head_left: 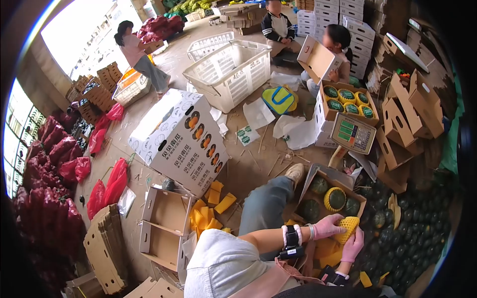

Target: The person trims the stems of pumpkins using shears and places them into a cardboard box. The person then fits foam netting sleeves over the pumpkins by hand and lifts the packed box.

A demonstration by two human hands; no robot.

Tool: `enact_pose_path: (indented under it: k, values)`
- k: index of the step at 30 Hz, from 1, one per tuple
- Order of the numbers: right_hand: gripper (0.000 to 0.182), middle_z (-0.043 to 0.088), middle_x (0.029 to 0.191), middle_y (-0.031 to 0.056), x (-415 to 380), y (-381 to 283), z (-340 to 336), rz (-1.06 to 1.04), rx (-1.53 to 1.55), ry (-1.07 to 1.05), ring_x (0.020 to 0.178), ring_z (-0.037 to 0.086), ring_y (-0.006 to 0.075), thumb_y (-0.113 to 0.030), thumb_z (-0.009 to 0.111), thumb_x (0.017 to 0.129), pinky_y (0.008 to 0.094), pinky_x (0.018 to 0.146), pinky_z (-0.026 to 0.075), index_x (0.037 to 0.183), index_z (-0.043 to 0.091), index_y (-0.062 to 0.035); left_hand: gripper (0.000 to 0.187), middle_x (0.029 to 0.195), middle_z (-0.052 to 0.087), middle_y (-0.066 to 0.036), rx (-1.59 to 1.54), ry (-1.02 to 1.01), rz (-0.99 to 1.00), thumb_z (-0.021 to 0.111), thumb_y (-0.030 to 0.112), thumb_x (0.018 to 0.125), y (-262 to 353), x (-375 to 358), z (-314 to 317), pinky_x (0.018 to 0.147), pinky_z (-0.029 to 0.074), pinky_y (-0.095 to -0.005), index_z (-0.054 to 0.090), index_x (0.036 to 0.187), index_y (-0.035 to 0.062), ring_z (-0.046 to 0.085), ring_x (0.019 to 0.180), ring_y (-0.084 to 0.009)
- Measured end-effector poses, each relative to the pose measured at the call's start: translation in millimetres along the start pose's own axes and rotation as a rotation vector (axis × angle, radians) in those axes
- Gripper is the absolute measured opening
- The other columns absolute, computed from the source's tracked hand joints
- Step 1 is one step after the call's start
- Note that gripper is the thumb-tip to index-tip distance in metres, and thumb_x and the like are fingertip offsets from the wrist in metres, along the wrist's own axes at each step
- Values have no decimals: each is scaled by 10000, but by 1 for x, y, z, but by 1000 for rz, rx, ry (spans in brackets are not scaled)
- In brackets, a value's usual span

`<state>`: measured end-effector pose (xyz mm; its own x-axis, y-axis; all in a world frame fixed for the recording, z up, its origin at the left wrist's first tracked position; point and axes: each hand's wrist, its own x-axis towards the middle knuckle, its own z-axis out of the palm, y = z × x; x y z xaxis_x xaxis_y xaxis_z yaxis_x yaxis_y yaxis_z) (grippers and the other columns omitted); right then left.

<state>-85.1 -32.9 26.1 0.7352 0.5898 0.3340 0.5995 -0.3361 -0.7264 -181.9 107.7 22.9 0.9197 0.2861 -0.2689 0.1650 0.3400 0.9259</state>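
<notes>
In a pink glove, my left hand (328, 227) grips the left side of a yellow foam net sleeve (347, 229). My right hand (353, 247), gloved alike, closes on its lower right side. The sleeve bulges, but I cannot tell whether a squash is inside it. Just beyond my hands is an open cardboard box (358, 204) with several dark green squashes (319, 186). One squash (337, 198) in it wears a yellow net. Flat yellow net sleeves (329, 251) lie below my left wrist.
Loose squashes (407, 233) cover the floor at right. A scale display (353, 133) stands before a box of netted squashes (371, 120). A tall printed carton (174, 144), white crates (226, 74), red net sacks (47, 184) and flattened cardboard (105, 248) lie around. Several people (278, 32) are farther back.
</notes>
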Motion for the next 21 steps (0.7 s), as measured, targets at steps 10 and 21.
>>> enact_pose_path:
  k: [10,21]
  values:
    - [161,578,895,184,-23,-13,-24,-144,44,122,807,579,362,83,571,729,369,682,471,866,609,8,552,1229,467,-130,117,146,273,597,192,882,-33,4,32,976,372,-322,324,1327,13,441,1136,-187]
    - [331,510,1073,124,-93,41,-63,128,103,-10,795,601,335,-111,632,738,392,666,505,1059,576,-170,420,1070,573,-22,104,-171,-24,652,241,853,-46,-19,88,849,429,-249,509,1178,16,532,955,-109]
